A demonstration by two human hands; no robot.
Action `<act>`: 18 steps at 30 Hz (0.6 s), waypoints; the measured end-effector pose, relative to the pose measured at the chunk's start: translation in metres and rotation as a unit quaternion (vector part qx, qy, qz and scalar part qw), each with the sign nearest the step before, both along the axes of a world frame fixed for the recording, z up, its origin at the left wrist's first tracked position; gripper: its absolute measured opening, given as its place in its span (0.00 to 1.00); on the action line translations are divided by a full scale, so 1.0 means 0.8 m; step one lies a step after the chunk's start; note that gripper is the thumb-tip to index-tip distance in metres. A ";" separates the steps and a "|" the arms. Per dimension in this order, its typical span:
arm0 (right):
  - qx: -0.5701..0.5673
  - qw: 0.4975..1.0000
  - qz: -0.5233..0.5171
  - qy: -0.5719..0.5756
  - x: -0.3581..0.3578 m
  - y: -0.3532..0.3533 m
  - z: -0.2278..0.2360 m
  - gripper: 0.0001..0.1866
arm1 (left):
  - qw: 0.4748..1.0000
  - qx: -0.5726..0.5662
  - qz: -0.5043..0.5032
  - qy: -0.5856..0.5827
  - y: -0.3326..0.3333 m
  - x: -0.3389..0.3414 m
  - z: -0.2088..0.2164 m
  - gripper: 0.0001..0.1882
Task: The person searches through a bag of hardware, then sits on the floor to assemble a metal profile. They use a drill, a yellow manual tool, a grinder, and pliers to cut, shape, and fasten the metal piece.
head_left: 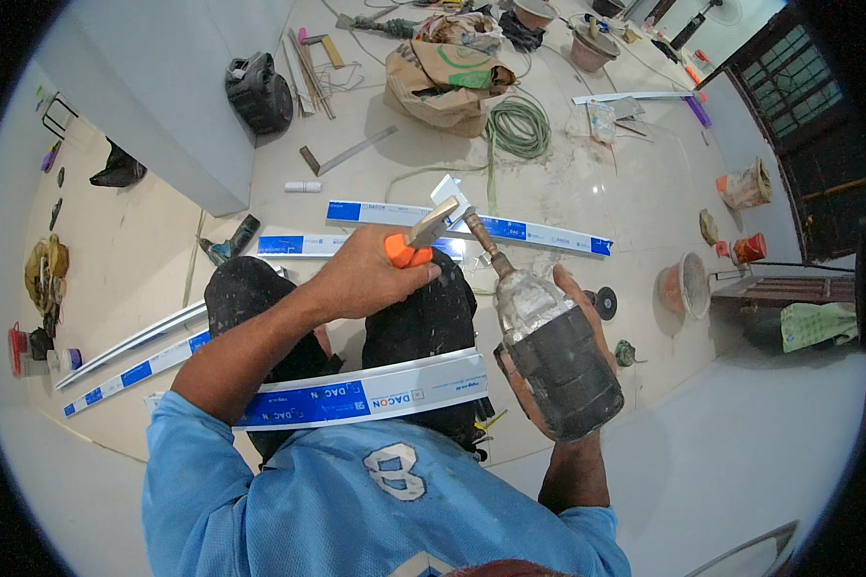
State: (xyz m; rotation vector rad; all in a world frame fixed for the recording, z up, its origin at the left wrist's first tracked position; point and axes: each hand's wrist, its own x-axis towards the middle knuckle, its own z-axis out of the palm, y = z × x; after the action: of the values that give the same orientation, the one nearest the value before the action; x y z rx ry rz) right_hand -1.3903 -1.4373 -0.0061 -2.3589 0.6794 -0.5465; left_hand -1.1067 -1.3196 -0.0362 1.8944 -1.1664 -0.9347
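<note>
Raised above my knees, my left hand (364,272) is closed round the orange handles of pliers (431,227). Their metal jaws meet a small white bent piece (452,197). My right hand (579,300) wraps round a power drill (560,356) with a silver front and a dark body; its grip is hidden beneath. The drill's rusty-looking shaft (484,236) points up and left, its tip at the white piece; whether they touch I cannot tell. Across my lap lies a white profile strip (385,389) with blue film.
More blue-and-white strips (548,236) lie on the tiles ahead and at left. Farther off are a try square (342,154), a brown paper bag (443,87), a coiled green hose (520,127) and a black case (260,93). A bucket (685,287) lies at right.
</note>
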 end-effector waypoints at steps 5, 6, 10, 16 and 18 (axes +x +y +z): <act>0.051 0.998 -0.012 -0.036 0.006 0.007 0.002 0.50 | 0.998 0.042 0.020 0.029 0.000 -0.002 0.008 0.15; 0.043 0.999 -0.015 -0.027 0.008 0.007 0.004 0.50 | 0.997 0.058 0.027 0.045 0.000 -0.001 0.010 0.16; 0.022 0.998 -0.003 -0.056 0.005 0.008 0.007 0.44 | 0.996 0.051 0.019 0.066 0.000 0.002 0.012 0.14; 0.113 0.982 -0.003 -0.153 -0.006 0.011 -0.014 0.39 | 0.995 0.046 -0.005 0.093 -0.006 0.012 0.006 0.15; 0.116 0.981 -0.003 -0.157 -0.008 0.007 -0.021 0.39 | 0.992 0.046 0.004 0.116 -0.007 0.016 0.004 0.15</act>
State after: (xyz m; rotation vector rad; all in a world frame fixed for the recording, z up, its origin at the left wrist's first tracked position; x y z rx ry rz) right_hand -1.3967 -1.4315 -0.0233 -1.9982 0.5709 -0.7770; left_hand -1.0938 -1.3249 -0.0327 1.8034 -0.9919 -1.1868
